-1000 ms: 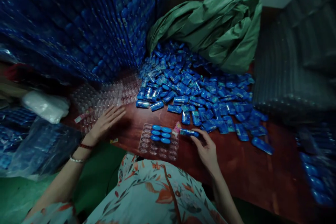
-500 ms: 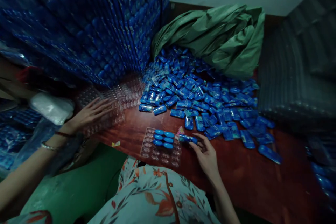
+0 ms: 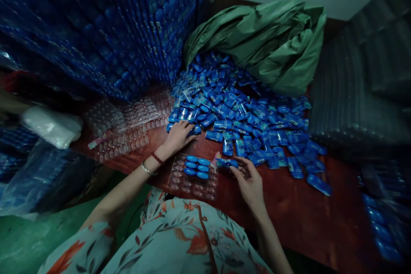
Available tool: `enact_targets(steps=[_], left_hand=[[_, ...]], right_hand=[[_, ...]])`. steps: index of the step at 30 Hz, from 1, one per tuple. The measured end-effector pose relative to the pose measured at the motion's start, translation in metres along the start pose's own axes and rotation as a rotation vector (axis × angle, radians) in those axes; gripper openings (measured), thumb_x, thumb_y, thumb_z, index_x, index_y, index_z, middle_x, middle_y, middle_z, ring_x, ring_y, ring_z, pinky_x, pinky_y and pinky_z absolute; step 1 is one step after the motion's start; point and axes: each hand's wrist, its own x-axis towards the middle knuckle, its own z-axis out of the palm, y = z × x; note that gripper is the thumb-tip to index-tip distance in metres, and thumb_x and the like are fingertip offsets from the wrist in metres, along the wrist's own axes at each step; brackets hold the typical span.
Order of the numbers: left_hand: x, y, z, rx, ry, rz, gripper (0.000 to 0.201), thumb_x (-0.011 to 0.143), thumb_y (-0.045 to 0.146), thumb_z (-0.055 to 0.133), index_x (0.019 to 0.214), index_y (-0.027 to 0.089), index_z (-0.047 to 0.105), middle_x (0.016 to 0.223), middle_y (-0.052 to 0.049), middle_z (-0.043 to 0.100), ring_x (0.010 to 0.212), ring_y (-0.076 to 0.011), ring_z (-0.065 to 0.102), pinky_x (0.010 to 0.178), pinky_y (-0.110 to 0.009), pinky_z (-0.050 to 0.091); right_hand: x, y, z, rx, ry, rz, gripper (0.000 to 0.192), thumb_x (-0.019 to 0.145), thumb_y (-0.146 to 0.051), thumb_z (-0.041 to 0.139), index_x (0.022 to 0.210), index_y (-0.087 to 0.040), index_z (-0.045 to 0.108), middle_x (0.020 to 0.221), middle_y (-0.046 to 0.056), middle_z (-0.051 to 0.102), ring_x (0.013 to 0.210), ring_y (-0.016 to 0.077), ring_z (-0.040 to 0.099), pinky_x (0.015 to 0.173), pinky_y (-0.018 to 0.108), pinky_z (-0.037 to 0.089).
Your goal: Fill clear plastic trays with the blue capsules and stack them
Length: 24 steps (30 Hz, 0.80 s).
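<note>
The left hand [image 3: 178,136] has come over from the clear trays [image 3: 128,125] to the blue pile [image 3: 244,115], its grip closing on one packet [image 3: 194,130]. The right hand [image 3: 248,182] pinches another packet [image 3: 226,163] beside the part-filled tray [image 3: 192,177] on the tabletop [image 3: 298,205].

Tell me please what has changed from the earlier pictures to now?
The left hand left the empty clear trays at the left and moved right to the near edge of the blue packet pile, where it now lies on the packets; whether it grips one is unclear. The right hand kept holding a blue packet beside the partly filled tray, which stayed in place with its blue pieces.
</note>
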Motion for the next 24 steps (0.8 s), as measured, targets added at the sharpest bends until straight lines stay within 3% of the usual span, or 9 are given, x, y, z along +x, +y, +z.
enact_targets(steps=[3, 7, 9, 11, 13, 16, 20, 24], left_hand=[[0.019, 0.01, -0.003, 0.086, -0.156, -0.032, 0.027, 0.086, 0.026, 0.054, 0.108, 0.01, 0.057, 0.098, -0.015, 0.06, 0.093, -0.0269, 0.056, 0.077, -0.036, 0.044], [0.018, 0.01, -0.008, 0.034, -0.263, -0.01, 0.039, 0.086, 0.017, 0.051, 0.125, 0.015, 0.047, 0.103, -0.012, 0.058, 0.087, -0.0219, 0.06, 0.072, -0.031, 0.046], [0.007, 0.005, -0.012, -0.056, -0.199, -0.015, 0.039, 0.088, 0.019, 0.049, 0.126, 0.019, 0.046, 0.108, -0.01, 0.057, 0.086, -0.0206, 0.061, 0.071, -0.03, 0.047], [-0.011, -0.001, -0.017, -0.219, -0.048, -0.047, 0.032, 0.09, 0.023, 0.046, 0.121, 0.02, 0.049, 0.111, -0.009, 0.057, 0.09, -0.02, 0.061, 0.076, -0.031, 0.049], [-0.038, -0.003, -0.024, -0.412, 0.146, -0.1, 0.024, 0.092, 0.025, 0.045, 0.114, 0.02, 0.052, 0.109, -0.007, 0.058, 0.094, -0.0188, 0.06, 0.082, -0.032, 0.049], [-0.09, 0.004, -0.035, -0.568, 0.367, -0.239, 0.017, 0.091, 0.025, 0.047, 0.106, 0.02, 0.055, 0.097, -0.005, 0.059, 0.089, -0.0168, 0.06, 0.079, -0.031, 0.051], [-0.149, 0.03, -0.036, -0.494, 0.447, -0.294, 0.019, 0.087, 0.021, 0.053, 0.106, 0.022, 0.057, 0.096, -0.004, 0.057, 0.088, -0.0168, 0.059, 0.076, -0.031, 0.052], [-0.164, 0.055, -0.012, -0.466, 0.444, -0.164, 0.029, 0.089, 0.019, 0.049, 0.118, 0.024, 0.049, 0.094, -0.005, 0.059, 0.085, -0.0159, 0.06, 0.071, -0.028, 0.054]], right_hand=[[-0.011, -0.006, -0.008, -0.051, -0.027, 0.036, 0.031, 0.071, -0.04, 0.069, 0.094, -0.019, 0.065, 0.073, 0.001, 0.064, 0.065, 0.0143, 0.059, 0.062, 0.027, 0.051], [-0.035, -0.015, -0.012, -0.211, -0.166, -0.056, 0.024, 0.074, -0.038, 0.068, 0.091, -0.02, 0.068, 0.073, 0.001, 0.065, 0.062, 0.0142, 0.059, 0.059, 0.026, 0.05], [-0.047, -0.017, -0.006, -0.258, -0.24, -0.17, 0.019, 0.08, -0.034, 0.063, 0.094, -0.022, 0.068, 0.081, 0.002, 0.067, 0.07, 0.0156, 0.061, 0.064, 0.027, 0.052], [-0.054, -0.016, 0.004, -0.285, -0.285, -0.322, 0.019, 0.086, -0.028, 0.055, 0.102, -0.023, 0.065, 0.09, 0.004, 0.066, 0.081, 0.0168, 0.063, 0.072, 0.028, 0.053], [-0.057, -0.012, 0.015, -0.358, -0.309, -0.49, 0.026, 0.09, -0.019, 0.047, 0.111, -0.024, 0.061, 0.097, 0.006, 0.065, 0.09, 0.0171, 0.062, 0.08, 0.029, 0.052], [-0.055, -0.006, 0.024, -0.578, -0.334, -0.702, 0.037, 0.089, -0.009, 0.038, 0.12, -0.021, 0.056, 0.1, 0.008, 0.062, 0.091, 0.018, 0.059, 0.078, 0.03, 0.052], [-0.05, -0.01, 0.028, -0.834, -0.397, -0.807, 0.038, 0.087, -0.005, 0.036, 0.118, -0.013, 0.057, 0.089, 0.01, 0.06, 0.079, 0.0194, 0.056, 0.069, 0.032, 0.048], [-0.043, -0.025, 0.037, -0.934, -0.414, -0.836, 0.031, 0.088, -0.006, 0.04, 0.11, -0.017, 0.059, 0.084, 0.007, 0.057, 0.081, 0.0182, 0.054, 0.073, 0.03, 0.044]])
